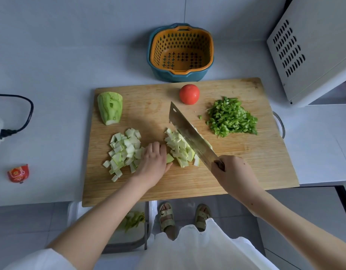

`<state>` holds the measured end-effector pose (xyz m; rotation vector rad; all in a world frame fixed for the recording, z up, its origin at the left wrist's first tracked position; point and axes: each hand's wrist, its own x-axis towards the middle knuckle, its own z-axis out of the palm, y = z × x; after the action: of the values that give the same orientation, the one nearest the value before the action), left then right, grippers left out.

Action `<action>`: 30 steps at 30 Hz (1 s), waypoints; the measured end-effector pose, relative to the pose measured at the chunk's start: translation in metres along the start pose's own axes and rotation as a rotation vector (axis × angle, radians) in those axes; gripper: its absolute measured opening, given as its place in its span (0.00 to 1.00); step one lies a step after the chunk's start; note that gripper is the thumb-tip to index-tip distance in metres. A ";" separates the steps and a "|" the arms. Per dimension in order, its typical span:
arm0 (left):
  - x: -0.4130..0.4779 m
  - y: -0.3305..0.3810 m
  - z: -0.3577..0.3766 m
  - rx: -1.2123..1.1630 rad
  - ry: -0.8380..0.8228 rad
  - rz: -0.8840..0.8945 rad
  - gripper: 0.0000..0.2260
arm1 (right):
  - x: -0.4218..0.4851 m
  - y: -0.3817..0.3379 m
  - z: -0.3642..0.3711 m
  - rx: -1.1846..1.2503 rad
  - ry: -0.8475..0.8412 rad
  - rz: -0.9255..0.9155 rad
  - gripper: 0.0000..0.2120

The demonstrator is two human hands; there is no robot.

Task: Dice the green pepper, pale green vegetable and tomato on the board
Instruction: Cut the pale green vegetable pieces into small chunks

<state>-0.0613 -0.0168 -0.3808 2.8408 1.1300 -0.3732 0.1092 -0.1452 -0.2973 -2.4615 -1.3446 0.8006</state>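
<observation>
The white desk [51, 75] carries a big wooden board [246, 172], pulled close to the front edge, likely so both arms can reach it easily. Behind the board sits an orange basket [181, 49] with nothing in it, out of the way of the cutting. The right hand [232, 172] has its grip closed tight round the handle of the knife [189, 137]. The blade slants over the pale green strips [178, 149] in the middle of the board. The left hand [154, 162] has curled fingers and grips the near end of those strips, I think to stop them sliding and to keep fingertips away from the blade. The green pepper bits [232, 117] lie in a heap on the right side, looking all done, and parked there to leave room. The pale green cubes [125, 151] are heaped just left of the left hand, pushed aside for the same reason. The uncut pale green half [110, 108] waits at the far left corner. The tomato [189, 94] sits whole near the back edge, so it looks like the last job.
</observation>
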 end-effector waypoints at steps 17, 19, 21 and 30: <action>0.024 -0.037 -0.041 -0.805 0.180 -0.497 0.13 | 0.020 0.005 0.014 -0.145 0.083 0.141 0.13; 0.026 -0.057 -0.051 -0.907 0.225 -0.595 0.12 | 0.016 -0.008 0.023 -0.121 0.046 0.125 0.12; 0.025 -0.075 -0.060 -0.992 0.301 -0.650 0.08 | 0.011 -0.026 0.033 -0.086 -0.014 0.105 0.12; 0.014 -0.154 -0.070 -0.985 0.568 -0.837 0.07 | 0.013 -0.122 0.085 0.153 -0.181 0.002 0.10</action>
<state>-0.1426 0.1145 -0.3117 1.5361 1.8496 0.8038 -0.0187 -0.0718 -0.3189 -2.3195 -1.2845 1.1066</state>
